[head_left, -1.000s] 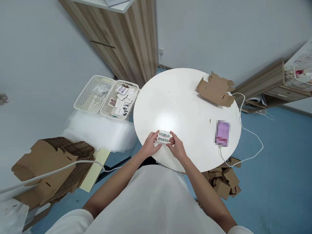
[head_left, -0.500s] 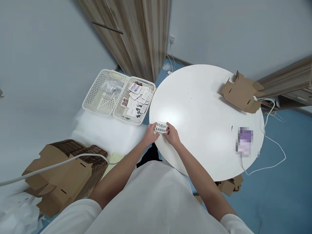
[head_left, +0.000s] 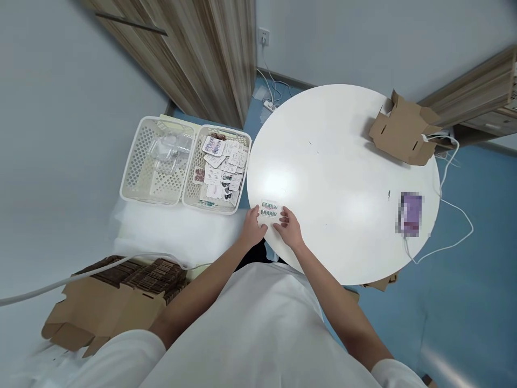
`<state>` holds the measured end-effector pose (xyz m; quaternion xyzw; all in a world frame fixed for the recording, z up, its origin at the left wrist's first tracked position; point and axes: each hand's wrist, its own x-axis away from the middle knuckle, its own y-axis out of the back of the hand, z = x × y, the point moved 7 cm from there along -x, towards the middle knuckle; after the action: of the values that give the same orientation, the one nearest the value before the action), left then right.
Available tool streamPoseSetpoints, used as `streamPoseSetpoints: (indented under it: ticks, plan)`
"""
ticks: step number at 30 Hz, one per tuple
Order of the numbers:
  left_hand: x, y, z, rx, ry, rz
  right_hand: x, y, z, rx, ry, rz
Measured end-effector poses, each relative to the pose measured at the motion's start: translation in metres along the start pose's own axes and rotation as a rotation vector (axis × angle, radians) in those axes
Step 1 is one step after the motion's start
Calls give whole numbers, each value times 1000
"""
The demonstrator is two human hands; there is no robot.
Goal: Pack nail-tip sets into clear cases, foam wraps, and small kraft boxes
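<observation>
So there's this little white card sitting right between the two hands, face up, long side running from one to the other. Two neat rows of shiny green oval bits on it, looks like five-ish per row. Its left edge is right at the left hand's fingertips, and the other end is just beside the right hand's curled fingers, can't tell if they're touching. Looks pretty flat, no idea from here whether it's lifted or resting.
</observation>
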<state>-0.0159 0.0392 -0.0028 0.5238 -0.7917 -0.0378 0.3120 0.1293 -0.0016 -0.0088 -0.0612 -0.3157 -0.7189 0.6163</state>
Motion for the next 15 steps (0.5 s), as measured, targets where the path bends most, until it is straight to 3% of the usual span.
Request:
streamPoseSetpoints:
  ticks: [5,15]
  plan:
    - [4,-2,2,106,29,12,13,-13,3,-171,-30,1]
    - [-22,4,-5,121,-19,-24,-15,-21,21,-131,31,-58]
